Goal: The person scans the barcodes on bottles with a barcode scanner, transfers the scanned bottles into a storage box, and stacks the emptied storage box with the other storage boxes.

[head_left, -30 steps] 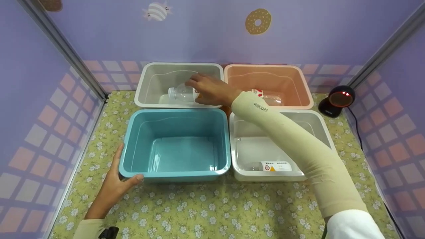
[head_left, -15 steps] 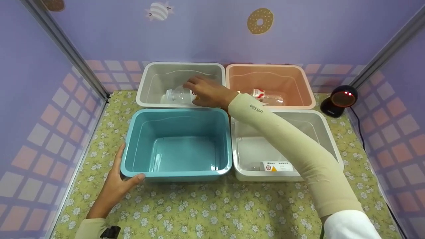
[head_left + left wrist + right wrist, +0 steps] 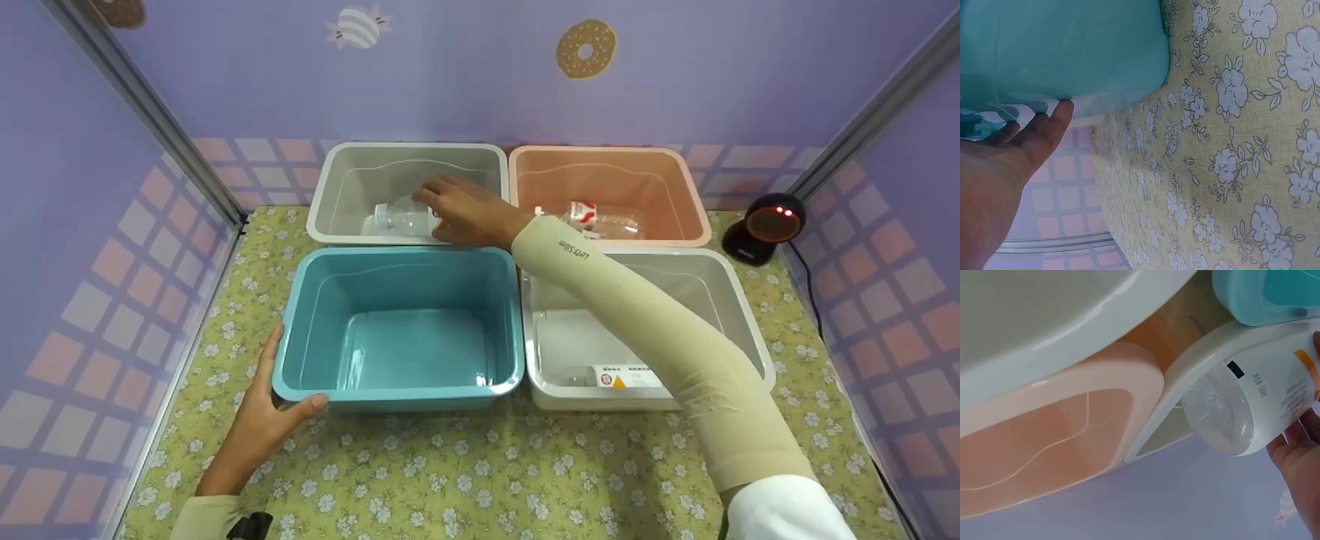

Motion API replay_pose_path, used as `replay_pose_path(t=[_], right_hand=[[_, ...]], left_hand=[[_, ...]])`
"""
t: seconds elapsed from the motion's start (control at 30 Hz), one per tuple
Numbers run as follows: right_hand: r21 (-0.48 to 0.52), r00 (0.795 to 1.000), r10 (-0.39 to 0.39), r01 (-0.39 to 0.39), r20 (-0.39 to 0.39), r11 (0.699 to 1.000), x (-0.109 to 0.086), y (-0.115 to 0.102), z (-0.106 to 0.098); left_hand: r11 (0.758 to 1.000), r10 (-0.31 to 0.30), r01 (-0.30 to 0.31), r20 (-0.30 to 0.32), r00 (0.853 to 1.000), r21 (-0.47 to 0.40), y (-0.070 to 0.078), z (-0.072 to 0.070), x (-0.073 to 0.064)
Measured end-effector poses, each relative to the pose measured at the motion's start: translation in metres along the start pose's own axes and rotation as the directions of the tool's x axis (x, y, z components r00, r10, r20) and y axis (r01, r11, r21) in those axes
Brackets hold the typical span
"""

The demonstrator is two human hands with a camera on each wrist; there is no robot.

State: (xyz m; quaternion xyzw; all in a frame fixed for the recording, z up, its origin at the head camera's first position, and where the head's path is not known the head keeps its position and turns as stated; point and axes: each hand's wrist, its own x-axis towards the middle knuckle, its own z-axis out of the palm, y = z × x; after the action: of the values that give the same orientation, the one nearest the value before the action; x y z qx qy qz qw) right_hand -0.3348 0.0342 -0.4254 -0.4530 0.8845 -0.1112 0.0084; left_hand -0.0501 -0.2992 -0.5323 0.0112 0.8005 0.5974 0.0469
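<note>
My right hand [image 3: 469,214] grips a clear plastic bottle [image 3: 405,217] with a white label, over the back left grey bin [image 3: 321,202]. The bottle lies sideways, its pale cap end pointing left. From the right wrist view, the bottle's clear base and label [image 3: 1275,391] show above the bin's rim, fingers curled at the far side. My left hand [image 3: 259,420] rests at the front left corner of the blue bin [image 3: 405,393], thumb along the front rim and fingers against the side. In the left wrist view its fingertips [image 3: 1062,112] touch the blue wall.
At the back right, an orange bin [image 3: 600,154] holds clear bottles [image 3: 583,214] with red-and-white labels. A white bin [image 3: 645,399] at front right contains a white-labelled bottle [image 3: 626,376]. Beyond it stands a black scanner [image 3: 765,225], lit red. Purple walls [image 3: 465,75] enclose the flowered tabletop.
Over the last second my right hand has shifted slightly left and lower with the bottle in the grey bin. My left hand has stayed at the blue bin's corner.
</note>
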Motion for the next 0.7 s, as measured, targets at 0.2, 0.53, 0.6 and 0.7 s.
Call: replay_pose_path(t=[0.2,0.53,0.6,0.7], right_hand=[[0.037,1.0,0.02,-0.02,-0.009,0.999,0.0011,0.0005,0.0033],[0.056,0.999,0.024,-0.021,-0.039,0.998,0.0029,0.0039,0.0073],[0.042,0.999,0.022,-0.021,-0.043,0.999,0.0028,0.005,0.0078],[0.041,0.999,0.029,-0.027,-0.045,0.999,0.002,0.0061,0.008]], left_hand=[[1.0,-0.01,0.01,-0.005,1.0,0.021,0.0002,-0.0005,-0.0005],[0.999,-0.009,0.01,-0.01,1.0,0.041,-0.0019,-0.0006,-0.0014],[0.999,-0.008,0.009,-0.009,1.0,0.052,-0.0017,-0.0008,-0.0021],[0.998,-0.01,0.01,-0.003,1.0,0.059,-0.0012,-0.0008,-0.0027]])
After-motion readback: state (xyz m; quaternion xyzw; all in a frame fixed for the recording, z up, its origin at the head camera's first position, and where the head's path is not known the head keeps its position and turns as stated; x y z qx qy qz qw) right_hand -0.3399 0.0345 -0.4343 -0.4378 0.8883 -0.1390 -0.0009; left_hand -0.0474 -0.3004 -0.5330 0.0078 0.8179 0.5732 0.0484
